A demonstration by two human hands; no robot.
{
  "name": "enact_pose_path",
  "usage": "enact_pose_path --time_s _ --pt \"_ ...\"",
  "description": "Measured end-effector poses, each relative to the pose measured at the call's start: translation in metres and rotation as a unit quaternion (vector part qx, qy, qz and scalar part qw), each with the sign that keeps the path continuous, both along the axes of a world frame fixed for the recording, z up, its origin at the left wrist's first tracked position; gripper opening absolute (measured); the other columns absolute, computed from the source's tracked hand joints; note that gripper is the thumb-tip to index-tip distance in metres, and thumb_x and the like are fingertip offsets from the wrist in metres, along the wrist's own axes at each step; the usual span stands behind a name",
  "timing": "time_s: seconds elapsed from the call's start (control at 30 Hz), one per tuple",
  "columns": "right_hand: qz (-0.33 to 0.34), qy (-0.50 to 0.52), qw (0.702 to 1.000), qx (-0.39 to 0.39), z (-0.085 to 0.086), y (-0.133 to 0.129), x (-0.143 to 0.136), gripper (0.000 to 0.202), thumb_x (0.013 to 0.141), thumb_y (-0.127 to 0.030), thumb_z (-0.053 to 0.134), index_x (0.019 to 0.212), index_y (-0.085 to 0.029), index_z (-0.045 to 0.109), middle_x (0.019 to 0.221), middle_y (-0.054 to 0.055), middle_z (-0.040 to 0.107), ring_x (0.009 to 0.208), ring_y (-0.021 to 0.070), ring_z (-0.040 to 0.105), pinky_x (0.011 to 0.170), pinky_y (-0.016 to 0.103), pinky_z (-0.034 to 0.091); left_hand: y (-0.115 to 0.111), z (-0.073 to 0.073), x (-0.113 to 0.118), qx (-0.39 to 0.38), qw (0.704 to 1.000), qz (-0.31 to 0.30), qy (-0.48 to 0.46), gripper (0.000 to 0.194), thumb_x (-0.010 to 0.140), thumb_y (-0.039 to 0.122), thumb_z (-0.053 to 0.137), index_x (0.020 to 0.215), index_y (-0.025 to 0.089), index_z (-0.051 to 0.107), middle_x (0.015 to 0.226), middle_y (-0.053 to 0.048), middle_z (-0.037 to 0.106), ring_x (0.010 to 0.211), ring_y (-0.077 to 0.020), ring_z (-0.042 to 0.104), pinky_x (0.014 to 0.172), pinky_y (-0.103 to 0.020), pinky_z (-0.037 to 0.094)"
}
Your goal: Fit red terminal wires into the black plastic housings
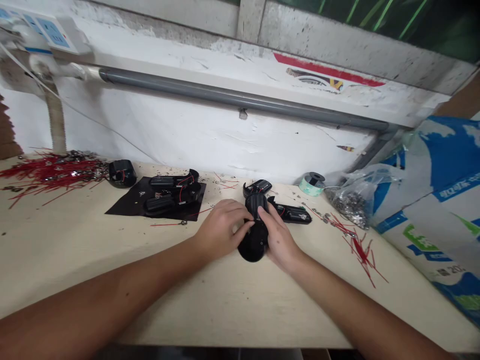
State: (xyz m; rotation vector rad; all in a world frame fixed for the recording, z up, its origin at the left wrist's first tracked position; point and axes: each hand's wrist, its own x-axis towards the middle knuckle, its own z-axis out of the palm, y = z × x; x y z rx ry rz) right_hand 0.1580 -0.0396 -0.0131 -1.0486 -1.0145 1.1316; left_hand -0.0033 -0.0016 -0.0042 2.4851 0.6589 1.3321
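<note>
A black plastic housing is held over the middle of the pale table, with its round end turned to the near side. It is gripped from the right by the right hand; the thumb is laid on its upper face and the other fingers are curved along its side, partly hidden. By the left hand the left side of the housing is touched. The thumb and the forefinger of this hand are brought close together at the narrow middle of the part, but whether a small thing is pinched between them cannot be told.

Just beyond the hands, one open black shell is seen on the far side, and another black piece is placed to the right. To the left, two black assemblies with red wires are laid on a dark sheet, and a black rounded case is put beyond its far left corner. At the far left, a large heap of red wires is spread. On the right, a smaller bunch of red wires is scattered, near a clear bag filled with small metal pieces.
</note>
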Motion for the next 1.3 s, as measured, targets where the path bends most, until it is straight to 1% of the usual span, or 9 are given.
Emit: enact_pose_path --time_s 0.1,0.2,0.3,0.4,0.5,0.6,0.77,0.97,1.3 --pt "0.019 0.093 0.993 -0.064 0.016 -0.003 -0.003 0.046 0.075 -0.033 0.074 0.118 -0.028 0.061 0.098 -0.001 0.072 0.092 0.0216 0.067 0.087 0.038 0.053 0.001 0.000 0.000 -0.117 0.990 0.005 -0.076 0.017 0.092 0.024 0.058 0.105 0.016 0.065 0.102 -0.009 0.067 0.095 -0.0200 0.062 0.088 -0.040 0.051" --pt "0.070 0.147 0.982 -0.099 0.024 -0.006 -0.002 0.044 0.072 -0.026 0.074 0.113 -0.028 0.060 0.082 -0.003 0.070 0.070 0.0182 0.066 0.077 0.039 0.055 0.006 -0.002 0.002 -0.274 0.951 0.016 -0.142 0.021 0.093 0.032 0.056 0.104 0.015 0.063 0.103 -0.009 0.066 0.088 -0.0177 0.063 0.080 -0.037 0.054" --pt "0.111 0.170 0.974 -0.106 0.026 -0.006 0.000 0.041 0.071 -0.024 0.076 0.109 -0.026 0.060 0.084 -0.001 0.072 0.070 0.0190 0.067 0.075 0.040 0.056 0.012 -0.003 0.003 -0.438 0.885 -0.045 -0.152 0.026 0.088 0.035 0.062 0.103 0.014 0.062 0.086 -0.006 0.065 0.070 -0.0144 0.061 0.066 -0.032 0.055" --pt "0.111 0.159 0.976 -0.099 0.024 -0.005 0.000 0.043 0.070 -0.024 0.081 0.108 -0.025 0.061 0.088 0.000 0.073 0.073 0.0177 0.067 0.075 0.036 0.056 0.016 -0.001 0.002 -0.520 0.838 -0.103 -0.133 0.027 0.083 0.033 0.069 0.098 0.012 0.064 0.073 -0.002 0.062 0.063 -0.0124 0.059 0.060 -0.027 0.052" --pt "0.096 0.147 0.981 -0.085 0.024 -0.005 -0.001 0.045 0.068 -0.026 0.084 0.107 -0.024 0.062 0.094 0.001 0.073 0.078 0.0170 0.067 0.077 0.034 0.055 0.017 0.002 0.000 -0.531 0.827 -0.129 -0.133 0.026 0.081 0.035 0.072 0.088 0.011 0.066 0.074 -0.002 0.064 0.063 -0.0108 0.059 0.060 -0.024 0.048" --pt "0.115 0.150 0.979 -0.081 0.026 -0.007 -0.002 0.049 0.069 -0.028 0.084 0.112 -0.026 0.061 0.100 0.001 0.072 0.083 0.0193 0.068 0.082 0.041 0.056 0.019 0.003 -0.002 -0.535 0.822 -0.147 -0.131 0.031 0.079 0.040 0.074 0.092 0.012 0.067 0.075 -0.003 0.066 0.064 -0.0116 0.060 0.059 -0.024 0.048" --pt "0.125 0.146 0.977 -0.088 0.029 -0.011 -0.002 0.051 0.070 -0.025 0.082 0.116 -0.028 0.060 0.100 -0.001 0.070 0.083 0.0181 0.067 0.088 0.044 0.056 0.023 0.001 -0.007 -0.517 0.839 -0.145 -0.090 0.039 0.076 0.044 0.077 0.096 0.012 0.068 0.084 -0.006 0.068 0.073 -0.0142 0.063 0.062 -0.024 0.049" --pt "0.120 0.132 0.981 -0.081 0.028 -0.012 -0.002 0.051 0.070 -0.024 0.080 0.118 -0.028 0.062 0.099 0.000 0.071 0.086 0.0202 0.067 0.092 0.046 0.054 0.025 -0.002 -0.009 -0.488 0.861 -0.132 -0.062 0.037 0.080 0.047 0.074 0.093 0.013 0.069 0.078 -0.003 0.065 0.064 -0.0119 0.059 0.056 -0.022 0.045" --pt "0.138 0.109 0.982 -0.070 0.025 -0.012 -0.004 0.044 0.072 -0.028 0.079 0.111 -0.027 0.061 0.093 0.000 0.069 0.082 0.0194 0.066 0.084 0.046 0.058 0.022 0.005 -0.008 -0.486 0.857 -0.151 -0.084 0.028 0.075 0.037 0.079 0.079 0.011 0.069 0.075 -0.004 0.067 0.065 -0.0111 0.059 0.061 -0.023 0.044"
